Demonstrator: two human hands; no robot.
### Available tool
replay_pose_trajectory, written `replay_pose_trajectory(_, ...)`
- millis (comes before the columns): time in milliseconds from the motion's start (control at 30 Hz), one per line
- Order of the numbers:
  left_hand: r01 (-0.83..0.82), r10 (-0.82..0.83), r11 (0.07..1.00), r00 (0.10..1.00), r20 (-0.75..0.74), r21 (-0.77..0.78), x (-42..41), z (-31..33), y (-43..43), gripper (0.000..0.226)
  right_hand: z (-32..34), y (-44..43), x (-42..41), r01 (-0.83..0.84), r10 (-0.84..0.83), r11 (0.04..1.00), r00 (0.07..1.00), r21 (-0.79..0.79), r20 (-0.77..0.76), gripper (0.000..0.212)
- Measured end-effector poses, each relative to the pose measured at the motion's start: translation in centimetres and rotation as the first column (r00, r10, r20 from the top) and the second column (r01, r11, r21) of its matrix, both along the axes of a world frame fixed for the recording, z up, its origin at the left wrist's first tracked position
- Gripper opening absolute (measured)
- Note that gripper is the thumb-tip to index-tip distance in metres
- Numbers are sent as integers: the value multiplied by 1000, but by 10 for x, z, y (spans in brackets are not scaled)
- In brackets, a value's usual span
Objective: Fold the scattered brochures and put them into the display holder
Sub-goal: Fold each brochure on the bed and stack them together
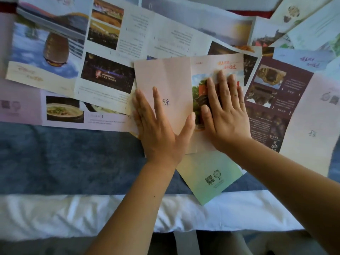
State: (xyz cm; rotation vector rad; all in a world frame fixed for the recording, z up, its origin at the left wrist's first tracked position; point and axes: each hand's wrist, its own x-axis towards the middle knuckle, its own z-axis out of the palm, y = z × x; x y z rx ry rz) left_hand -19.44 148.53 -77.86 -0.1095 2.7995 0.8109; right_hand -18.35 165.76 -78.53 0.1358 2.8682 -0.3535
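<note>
A pink brochure [165,76] lies partly folded in the middle of the spread, with a food photo panel on its right half. My left hand [158,126] lies flat on its left panel, fingers straight and spread. My right hand [224,111] presses flat on the photo panel, fingers straight. Under the pink brochure a green brochure [209,173] with a QR code sticks out toward me. Several unfolded brochures lie around, among them a large one [77,52] at the left and a dark maroon one [272,100] at the right. No display holder is in view.
The brochures lie on a blue blanket [64,159] over a white sheet [73,214] at the near edge. More pale green brochures [312,28] overlap at the far right. A red strip [248,12] shows at the far edge.
</note>
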Motion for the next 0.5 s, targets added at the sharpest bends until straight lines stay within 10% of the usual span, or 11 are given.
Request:
replay_pose_trajectory(300,163,-178,945,984,-29,-282,-3,-15,-16,95,-3,-12,-3,-48,48,998,999,27,1,68)
replay_pose_trajectory(500,163,-171,976,984,-47,-143,-9,-18,-27,109,-8,-28,-11,-43,40,997,998,-62,-46,68)
